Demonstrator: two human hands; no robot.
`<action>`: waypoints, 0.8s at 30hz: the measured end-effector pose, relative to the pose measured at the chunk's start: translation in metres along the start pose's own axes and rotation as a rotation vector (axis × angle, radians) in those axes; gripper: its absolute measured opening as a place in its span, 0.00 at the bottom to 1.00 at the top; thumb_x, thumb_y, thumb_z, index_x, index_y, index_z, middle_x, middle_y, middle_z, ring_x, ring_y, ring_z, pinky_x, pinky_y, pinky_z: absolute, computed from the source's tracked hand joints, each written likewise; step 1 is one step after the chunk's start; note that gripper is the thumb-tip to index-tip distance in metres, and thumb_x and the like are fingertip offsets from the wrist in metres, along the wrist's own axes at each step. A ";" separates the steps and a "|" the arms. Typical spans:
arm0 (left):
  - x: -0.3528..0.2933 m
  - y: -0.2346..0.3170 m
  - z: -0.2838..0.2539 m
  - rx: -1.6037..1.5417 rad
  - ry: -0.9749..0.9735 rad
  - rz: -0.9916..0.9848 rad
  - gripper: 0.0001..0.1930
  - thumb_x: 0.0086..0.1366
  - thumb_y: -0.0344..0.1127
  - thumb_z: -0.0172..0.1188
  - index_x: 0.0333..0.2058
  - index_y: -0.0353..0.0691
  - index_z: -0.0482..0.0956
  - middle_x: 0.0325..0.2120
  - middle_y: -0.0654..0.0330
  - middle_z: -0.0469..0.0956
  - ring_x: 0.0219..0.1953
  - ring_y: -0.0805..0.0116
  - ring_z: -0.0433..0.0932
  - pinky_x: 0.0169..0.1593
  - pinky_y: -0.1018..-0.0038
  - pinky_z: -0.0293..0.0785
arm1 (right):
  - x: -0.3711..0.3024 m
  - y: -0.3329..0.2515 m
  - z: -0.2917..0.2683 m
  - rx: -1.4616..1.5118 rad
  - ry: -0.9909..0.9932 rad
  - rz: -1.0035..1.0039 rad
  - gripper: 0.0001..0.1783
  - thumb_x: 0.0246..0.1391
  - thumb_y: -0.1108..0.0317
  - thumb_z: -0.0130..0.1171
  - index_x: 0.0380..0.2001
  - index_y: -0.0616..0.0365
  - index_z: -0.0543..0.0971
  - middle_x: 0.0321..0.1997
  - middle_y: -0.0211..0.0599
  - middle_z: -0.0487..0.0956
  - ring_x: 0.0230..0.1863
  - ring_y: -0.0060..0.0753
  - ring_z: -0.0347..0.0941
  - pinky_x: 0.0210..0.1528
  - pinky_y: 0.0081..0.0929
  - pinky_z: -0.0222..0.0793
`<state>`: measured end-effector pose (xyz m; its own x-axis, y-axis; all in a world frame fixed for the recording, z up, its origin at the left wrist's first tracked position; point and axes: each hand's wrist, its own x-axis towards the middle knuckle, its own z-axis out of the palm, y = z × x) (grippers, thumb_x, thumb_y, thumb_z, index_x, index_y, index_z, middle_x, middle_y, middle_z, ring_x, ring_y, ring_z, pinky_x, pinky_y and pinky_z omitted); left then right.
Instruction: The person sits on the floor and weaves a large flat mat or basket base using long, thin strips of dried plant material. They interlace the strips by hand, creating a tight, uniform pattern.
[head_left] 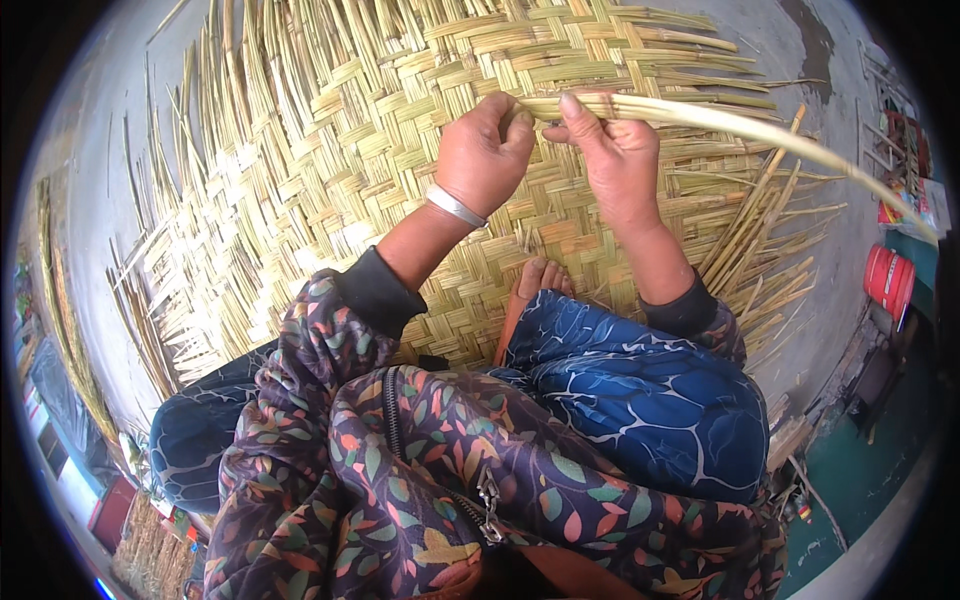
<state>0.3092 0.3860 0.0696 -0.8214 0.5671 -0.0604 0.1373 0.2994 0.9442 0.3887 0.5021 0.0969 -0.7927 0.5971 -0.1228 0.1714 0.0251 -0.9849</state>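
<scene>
A long bundle of pale green-yellow reed strips (720, 118) stretches across both my hands and trails off to the far right. My left hand (487, 148) is closed around its left end, with a pale bracelet (456, 206) on that wrist. Just to the right, my right hand (612, 150) pinches the same strips, thumb on top and fingers curled beneath. Both hands are above a large woven reed mat (400, 190), whose strips cross over and under in a diagonal-looking pattern. I sit on the mat with one bare foot (545, 278) showing.
Loose strip ends fan out past the mat's left and right edges over grey floor (110, 215). A bundle of long stalks (72, 320) lies at the far left. To the right are a red round container (889, 280) and a green surface (860, 480).
</scene>
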 end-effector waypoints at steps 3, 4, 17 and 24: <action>0.001 -0.002 0.008 -0.048 0.047 -0.031 0.11 0.60 0.37 0.54 0.30 0.32 0.75 0.15 0.58 0.72 0.18 0.73 0.69 0.25 0.73 0.68 | -0.005 0.000 0.004 0.105 0.043 -0.061 0.15 0.55 0.61 0.59 0.27 0.66 0.79 0.20 0.27 0.76 0.25 0.18 0.75 0.27 0.15 0.70; 0.000 -0.002 0.010 -0.110 0.035 -0.077 0.11 0.60 0.37 0.53 0.30 0.32 0.75 0.15 0.58 0.72 0.18 0.73 0.69 0.25 0.73 0.68 | -0.005 0.002 0.004 0.123 0.046 -0.063 0.15 0.55 0.61 0.59 0.28 0.66 0.79 0.21 0.28 0.77 0.25 0.19 0.75 0.27 0.16 0.70; -0.003 -0.027 -0.020 -0.617 -0.313 -0.568 0.04 0.57 0.30 0.54 0.28 0.36 0.76 0.18 0.66 0.71 0.19 0.77 0.66 0.24 0.78 0.64 | 0.013 -0.032 -0.011 0.284 -0.194 0.020 0.14 0.57 0.63 0.56 0.32 0.66 0.78 0.27 0.34 0.79 0.27 0.23 0.76 0.31 0.17 0.74; 0.002 -0.037 -0.027 -0.244 -0.848 -0.312 0.47 0.51 0.42 0.68 0.63 0.36 0.48 0.56 0.43 0.61 0.60 0.55 0.61 0.57 0.63 0.65 | 0.007 0.025 -0.028 -0.102 -0.481 0.347 0.16 0.56 0.62 0.56 0.42 0.63 0.73 0.30 0.33 0.78 0.26 0.19 0.73 0.28 0.17 0.72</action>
<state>0.2876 0.3556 0.0436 -0.1102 0.8873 -0.4478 -0.2199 0.4176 0.8816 0.4038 0.5294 0.0748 -0.8521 0.1546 -0.5000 0.5039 -0.0156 -0.8636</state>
